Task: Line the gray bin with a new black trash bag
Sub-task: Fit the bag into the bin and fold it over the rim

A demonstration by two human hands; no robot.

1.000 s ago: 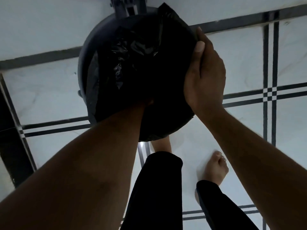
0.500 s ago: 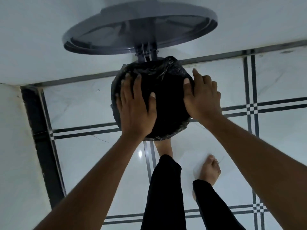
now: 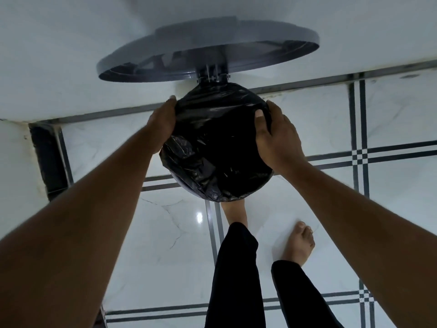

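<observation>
The black trash bag (image 3: 217, 147) is stretched over the mouth of the round gray bin, whose body it almost wholly hides; only a sliver of gray rim (image 3: 183, 185) shows at the lower left. The bin's gray lid (image 3: 212, 46) stands open behind it on its hinge. My left hand (image 3: 163, 124) presses the bag's edge on the bin's left side, fingers curled round the rim. On the right side, my right hand (image 3: 276, 138) grips the bag at the rim, thumb on top.
The bin stands on a white marble tile floor (image 3: 165, 245) with dark line borders, close to a white wall (image 3: 71, 55) behind it. My bare feet (image 3: 300, 245) and black trouser legs are just in front of the bin.
My left hand has slid from the top of the bag to the bin's left rim. The right hand shifted slightly outward on the right rim. The camera has pulled back.
</observation>
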